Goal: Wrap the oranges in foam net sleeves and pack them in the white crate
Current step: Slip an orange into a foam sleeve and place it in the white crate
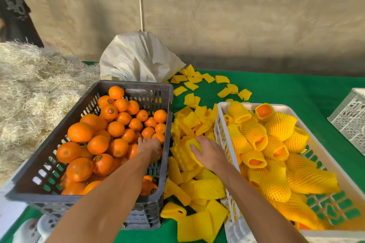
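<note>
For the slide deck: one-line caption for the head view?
Left hand reaches into the dark crate of oranges; right hand grips a foam sleeve beside the white crate.

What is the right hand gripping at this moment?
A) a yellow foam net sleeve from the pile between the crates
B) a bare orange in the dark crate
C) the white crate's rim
A: the right hand curls its fingers round a yellow foam net sleeve lying between the crates.
</note>
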Action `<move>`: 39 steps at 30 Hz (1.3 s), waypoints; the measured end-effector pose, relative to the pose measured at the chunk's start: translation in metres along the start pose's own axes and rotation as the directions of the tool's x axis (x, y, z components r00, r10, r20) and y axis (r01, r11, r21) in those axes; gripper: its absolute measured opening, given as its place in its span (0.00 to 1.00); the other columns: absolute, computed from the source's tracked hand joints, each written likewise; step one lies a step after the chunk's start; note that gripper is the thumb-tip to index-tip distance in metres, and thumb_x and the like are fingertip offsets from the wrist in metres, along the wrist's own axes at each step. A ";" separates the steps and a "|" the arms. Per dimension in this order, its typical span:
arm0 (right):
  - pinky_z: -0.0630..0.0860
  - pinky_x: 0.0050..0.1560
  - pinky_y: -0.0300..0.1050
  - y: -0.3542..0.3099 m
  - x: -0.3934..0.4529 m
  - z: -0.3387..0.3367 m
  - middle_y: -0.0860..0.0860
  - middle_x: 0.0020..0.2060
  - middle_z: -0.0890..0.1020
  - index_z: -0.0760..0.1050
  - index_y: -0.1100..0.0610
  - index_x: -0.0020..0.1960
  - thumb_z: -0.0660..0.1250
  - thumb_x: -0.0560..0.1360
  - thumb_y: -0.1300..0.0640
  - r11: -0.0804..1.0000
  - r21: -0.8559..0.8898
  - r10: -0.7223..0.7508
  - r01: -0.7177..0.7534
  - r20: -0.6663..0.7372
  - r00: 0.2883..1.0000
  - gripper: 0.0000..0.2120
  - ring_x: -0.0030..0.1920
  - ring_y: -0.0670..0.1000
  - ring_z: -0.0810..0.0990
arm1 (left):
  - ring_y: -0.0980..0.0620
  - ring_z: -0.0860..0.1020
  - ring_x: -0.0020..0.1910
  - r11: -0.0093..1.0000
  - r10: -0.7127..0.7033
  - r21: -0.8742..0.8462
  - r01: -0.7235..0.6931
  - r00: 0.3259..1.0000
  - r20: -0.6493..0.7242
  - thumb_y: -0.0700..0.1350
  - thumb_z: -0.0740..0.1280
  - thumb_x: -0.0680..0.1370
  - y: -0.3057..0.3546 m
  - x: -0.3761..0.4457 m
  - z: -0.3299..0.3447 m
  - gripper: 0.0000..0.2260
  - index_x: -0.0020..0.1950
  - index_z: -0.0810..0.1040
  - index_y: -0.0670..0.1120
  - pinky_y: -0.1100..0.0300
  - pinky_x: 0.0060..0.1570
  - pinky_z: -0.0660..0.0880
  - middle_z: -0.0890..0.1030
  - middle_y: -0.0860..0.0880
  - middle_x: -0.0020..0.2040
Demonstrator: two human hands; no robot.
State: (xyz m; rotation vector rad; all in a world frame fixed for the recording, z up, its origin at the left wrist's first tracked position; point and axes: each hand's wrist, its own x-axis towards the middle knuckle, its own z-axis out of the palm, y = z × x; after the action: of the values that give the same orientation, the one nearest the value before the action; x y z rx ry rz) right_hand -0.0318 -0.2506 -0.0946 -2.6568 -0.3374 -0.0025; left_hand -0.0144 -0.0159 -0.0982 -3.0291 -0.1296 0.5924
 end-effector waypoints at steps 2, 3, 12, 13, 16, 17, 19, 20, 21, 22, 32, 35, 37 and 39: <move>0.77 0.44 0.45 -0.001 0.000 -0.002 0.50 0.55 0.81 0.67 0.49 0.76 0.61 0.84 0.46 0.996 0.089 -0.002 0.008 -0.062 0.998 0.21 0.53 0.52 0.81 | 0.34 0.66 0.72 0.972 -0.089 -0.226 0.064 0.991 -0.103 0.54 0.68 0.81 0.002 0.002 -0.014 0.28 0.75 0.63 0.41 0.41 0.73 0.63 0.67 0.36 0.72; 0.73 0.38 0.39 -0.001 0.000 -0.004 0.47 0.50 0.79 0.64 0.46 0.77 0.62 0.84 0.47 0.990 0.137 -0.003 0.016 -0.095 0.996 0.22 0.46 0.48 0.80 | 0.33 0.66 0.71 0.938 -0.144 -0.337 0.088 0.979 -0.143 0.53 0.69 0.81 0.003 0.002 -0.020 0.29 0.75 0.62 0.40 0.40 0.70 0.65 0.66 0.36 0.72; 0.75 0.55 0.36 -0.005 0.001 -0.020 0.39 0.51 0.80 0.74 0.45 0.53 0.70 0.79 0.44 0.845 0.515 0.085 0.145 -0.397 0.914 0.08 0.54 0.45 0.79 | 0.53 0.74 0.60 0.504 -0.349 -0.739 -0.447 0.677 -0.648 0.68 0.61 0.81 0.011 -0.020 -0.071 0.31 0.74 0.69 0.45 0.66 0.54 0.71 0.72 0.46 0.66; 0.74 0.54 0.32 -0.006 0.000 -0.022 0.39 0.50 0.79 0.74 0.45 0.53 0.70 0.79 0.45 0.838 0.520 0.091 0.168 -0.436 0.895 0.07 0.54 0.44 0.79 | 0.60 0.73 0.56 0.477 -0.306 -0.710 -0.518 0.660 -0.686 0.68 0.62 0.80 0.017 -0.025 -0.076 0.31 0.73 0.70 0.47 0.72 0.51 0.71 0.72 0.49 0.64; 0.73 0.53 0.28 -0.006 0.000 -0.027 0.37 0.51 0.78 0.73 0.42 0.54 0.71 0.79 0.48 0.823 0.533 0.157 0.194 -0.543 0.825 0.08 0.56 0.42 0.78 | 0.58 0.78 0.53 0.380 -0.156 -0.680 -0.627 0.682 -0.715 0.69 0.66 0.78 0.046 -0.037 -0.083 0.31 0.74 0.69 0.51 0.67 0.48 0.79 0.70 0.53 0.63; 0.74 0.52 0.29 -0.008 -0.001 -0.029 0.36 0.52 0.79 0.73 0.41 0.55 0.71 0.80 0.49 0.817 0.542 0.179 0.197 -0.564 0.807 0.09 0.56 0.42 0.78 | 0.54 0.81 0.52 0.330 -0.123 -0.708 -0.624 0.715 -0.688 0.69 0.66 0.78 0.058 -0.039 -0.082 0.33 0.75 0.67 0.51 0.62 0.47 0.81 0.70 0.52 0.64; 0.77 0.50 0.31 -0.011 -0.002 -0.034 0.37 0.54 0.80 0.74 0.40 0.58 0.69 0.81 0.48 0.788 0.573 0.201 0.224 -0.584 0.787 0.08 0.56 0.43 0.80 | 0.50 0.85 0.51 0.131 -0.075 -0.830 -0.542 0.829 -0.553 0.64 0.67 0.79 0.079 -0.041 -0.081 0.35 0.79 0.64 0.47 0.61 0.45 0.82 0.71 0.50 0.69; 0.77 0.49 0.32 -0.012 -0.003 -0.035 0.37 0.54 0.81 0.75 0.40 0.58 0.68 0.82 0.49 0.770 0.587 0.202 0.248 -0.594 0.778 0.06 0.55 0.43 0.81 | 0.50 0.86 0.51 0.010 -0.036 -0.889 -0.457 0.889 -0.457 0.61 0.68 0.80 0.086 -0.041 -0.080 0.34 0.80 0.64 0.44 0.61 0.46 0.83 0.73 0.48 0.70; 0.77 0.49 0.31 -0.012 -0.004 -0.036 0.38 0.53 0.82 0.76 0.41 0.59 0.66 0.83 0.49 0.751 0.601 0.206 0.273 -0.606 0.769 0.05 0.54 0.43 0.82 | 0.49 0.86 0.53 -0.102 0.013 -0.926 -0.365 0.930 -0.368 0.58 0.68 0.81 0.092 -0.040 -0.079 0.31 0.78 0.67 0.42 0.60 0.48 0.83 0.76 0.45 0.69; 0.77 0.49 0.31 -0.011 -0.005 -0.037 0.39 0.52 0.83 0.78 0.43 0.59 0.65 0.84 0.50 0.728 0.621 0.217 0.291 -0.611 0.761 0.06 0.54 0.43 0.82 | 0.48 0.85 0.55 -0.203 0.061 -0.939 -0.276 0.954 -0.294 0.55 0.68 0.81 0.094 -0.039 -0.079 0.28 0.76 0.69 0.41 0.60 0.49 0.83 0.79 0.42 0.67; 0.79 0.58 0.39 -0.001 -0.003 -0.039 0.45 0.53 0.86 0.85 0.45 0.51 0.69 0.81 0.63 0.577 0.781 0.200 0.239 -0.419 0.886 0.13 0.58 0.46 0.83 | 0.44 0.85 0.57 -0.492 0.136 -0.870 0.024 0.989 -0.049 0.56 0.69 0.81 0.090 -0.029 -0.075 0.28 0.74 0.65 0.42 0.48 0.61 0.81 0.80 0.40 0.63; 0.77 0.61 0.43 0.002 -0.001 -0.034 0.46 0.52 0.83 0.85 0.50 0.45 0.66 0.80 0.69 0.693 0.695 0.173 0.192 -0.418 0.892 0.16 0.59 0.45 0.80 | 0.44 0.85 0.55 -0.508 0.100 -0.861 0.037 0.995 -0.016 0.55 0.68 0.82 0.089 -0.027 -0.075 0.25 0.72 0.65 0.43 0.44 0.59 0.81 0.80 0.40 0.62; 0.78 0.61 0.47 0.002 0.001 -0.031 0.47 0.51 0.81 0.85 0.54 0.47 0.67 0.80 0.68 0.737 0.661 0.190 0.139 -0.400 0.897 0.13 0.57 0.45 0.80 | 0.46 0.86 0.54 -0.492 0.097 -0.870 0.035 0.995 -0.015 0.57 0.67 0.82 0.089 -0.028 -0.076 0.25 0.71 0.65 0.45 0.43 0.59 0.81 0.80 0.42 0.62; 0.79 0.60 0.49 0.001 0.003 -0.028 0.46 0.53 0.80 0.84 0.54 0.52 0.70 0.79 0.63 0.751 0.658 0.224 0.062 -0.342 0.913 0.06 0.56 0.45 0.79 | 0.47 0.85 0.56 -0.447 0.114 -0.894 0.035 0.993 -0.018 0.58 0.67 0.82 0.089 -0.029 -0.077 0.26 0.73 0.64 0.46 0.44 0.60 0.79 0.80 0.44 0.64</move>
State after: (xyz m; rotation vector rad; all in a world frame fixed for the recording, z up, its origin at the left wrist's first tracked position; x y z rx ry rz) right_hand -0.0268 -0.2634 -0.0700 -1.8904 -0.0529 -0.3396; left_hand -0.0058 -0.1098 -0.0218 -4.8094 -1.3550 0.9892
